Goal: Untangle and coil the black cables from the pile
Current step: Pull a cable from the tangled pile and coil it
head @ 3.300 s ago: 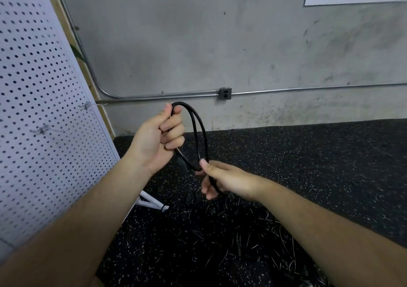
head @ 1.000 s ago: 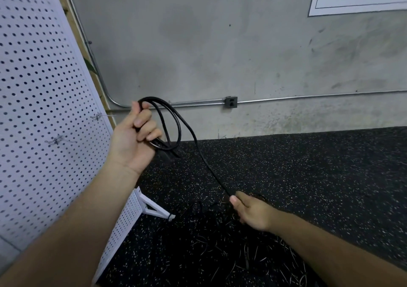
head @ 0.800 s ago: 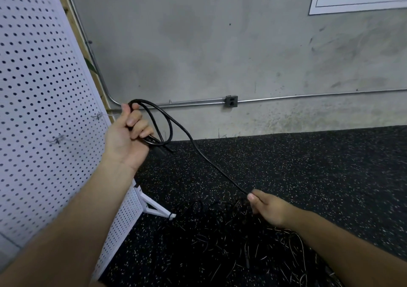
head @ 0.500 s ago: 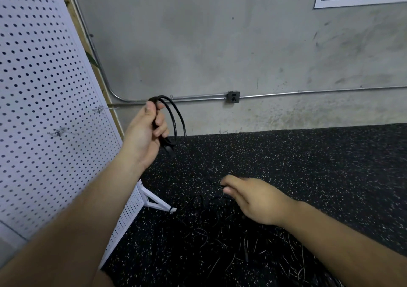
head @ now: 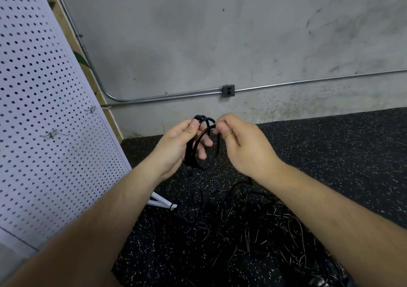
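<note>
A black cable coil (head: 218,152) of a few loops hangs in front of me at chest height. My left hand (head: 176,148) grips the loops, thumb on top and fingers curled through the coil. My right hand (head: 242,145) pinches the cable's newest turn at the top of the coil, right beside my left thumb. A plug end dangles below my left palm. Beneath my arms, a tangled pile of black cables (head: 242,227) lies on the speckled black floor (head: 330,154). The strand from the coil to the pile is hidden behind my right hand.
A white pegboard panel (head: 44,132) leans at the left, its white foot (head: 163,203) reaching to the pile's edge. A concrete wall (head: 220,44) with a metal conduit and a small outlet box (head: 228,90) stands behind.
My right hand has risen from the pile on the floor to the top of the coil, bringing another turn of cable. My left hand has moved toward the middle with the coil.
</note>
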Motion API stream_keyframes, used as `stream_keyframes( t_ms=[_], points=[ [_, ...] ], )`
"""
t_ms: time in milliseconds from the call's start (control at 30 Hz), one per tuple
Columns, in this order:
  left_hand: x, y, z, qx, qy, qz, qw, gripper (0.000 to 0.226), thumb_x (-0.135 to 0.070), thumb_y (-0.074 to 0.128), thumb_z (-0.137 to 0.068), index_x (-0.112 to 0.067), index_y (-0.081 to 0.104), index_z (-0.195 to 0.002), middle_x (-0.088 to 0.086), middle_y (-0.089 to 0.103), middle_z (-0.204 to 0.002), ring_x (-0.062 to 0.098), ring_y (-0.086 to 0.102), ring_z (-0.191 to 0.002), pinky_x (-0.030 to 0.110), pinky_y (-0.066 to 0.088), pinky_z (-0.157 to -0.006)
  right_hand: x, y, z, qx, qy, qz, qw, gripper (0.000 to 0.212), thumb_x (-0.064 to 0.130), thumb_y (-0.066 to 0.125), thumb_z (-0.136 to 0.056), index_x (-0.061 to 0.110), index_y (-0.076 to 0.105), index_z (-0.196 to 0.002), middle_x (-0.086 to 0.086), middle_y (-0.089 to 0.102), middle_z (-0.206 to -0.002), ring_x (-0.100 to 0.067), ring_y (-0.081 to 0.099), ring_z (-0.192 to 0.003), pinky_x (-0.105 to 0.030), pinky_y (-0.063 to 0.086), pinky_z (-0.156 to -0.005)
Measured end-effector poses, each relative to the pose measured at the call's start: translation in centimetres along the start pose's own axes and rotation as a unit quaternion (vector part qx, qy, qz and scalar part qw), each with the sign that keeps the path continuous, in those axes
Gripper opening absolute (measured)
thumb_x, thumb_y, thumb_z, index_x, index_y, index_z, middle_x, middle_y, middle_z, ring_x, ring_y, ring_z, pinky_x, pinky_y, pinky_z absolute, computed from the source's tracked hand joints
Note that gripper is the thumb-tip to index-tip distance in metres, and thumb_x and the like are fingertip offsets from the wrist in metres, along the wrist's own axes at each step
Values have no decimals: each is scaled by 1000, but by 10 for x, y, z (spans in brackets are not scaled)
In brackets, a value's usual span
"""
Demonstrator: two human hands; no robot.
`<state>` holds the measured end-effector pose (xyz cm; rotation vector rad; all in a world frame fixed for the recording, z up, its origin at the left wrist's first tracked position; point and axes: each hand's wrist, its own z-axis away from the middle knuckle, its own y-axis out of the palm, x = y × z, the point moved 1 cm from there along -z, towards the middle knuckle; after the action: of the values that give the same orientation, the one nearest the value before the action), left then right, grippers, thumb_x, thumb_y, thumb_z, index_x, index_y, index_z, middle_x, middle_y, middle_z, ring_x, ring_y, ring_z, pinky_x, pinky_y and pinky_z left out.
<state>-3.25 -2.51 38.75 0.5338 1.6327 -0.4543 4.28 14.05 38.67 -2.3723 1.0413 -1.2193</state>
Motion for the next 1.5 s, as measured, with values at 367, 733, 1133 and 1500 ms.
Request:
stream_keyframes(
  t_ms=[367, 733, 1133, 1500],
  points=[
    [-16, 19, 3, 59, -30, 222, 973, 26, -35, 47, -100, -13, 59, -90, -11, 23, -53, 1, 20, -39, 17, 30, -39, -25, 11, -15, -79, 104, -124, 984, 25, 37, 52, -104, 12, 56, -101, -7, 62, -81, -8, 51, -68, -29, 45, -65],
    [-46, -55, 0, -17, 79, 389, 918, 26, -31, 42, -106, -15, 55, -90, -9, 30, -51, 6, 28, -36, 19, 27, -34, -75, 54, 49, 227, 122, -103, 961, 48, 54, 27, -104, 19, 57, -90, -1, 60, -82, -5, 54, -76, -24, 48, -75],
    [-51, -97, 0, -188, 152, 345, 907, 30, -36, 41, -108, -19, 56, -88, -11, 30, -55, 4, 22, -43, 18, 25, -43, -87, 36, 72, 288, 124, 23, 949, 20, 47, 33, -106, 37, 50, -108, 12, 50, -64, -3, 46, -58, -22, 38, -60],
    [-30, -82, -4, -201, 100, 54, 973, 28, -36, 41, -109, -15, 59, -101, -7, 48, -64, 10, 36, -52, 25, 32, -54, 4, 1, 31, 254, -152, 164, 941, 33, 30, 37, -103, 23, 68, -111, 14, 70, -109, -6, 66, -89, -19, 48, -77]
  ],
)
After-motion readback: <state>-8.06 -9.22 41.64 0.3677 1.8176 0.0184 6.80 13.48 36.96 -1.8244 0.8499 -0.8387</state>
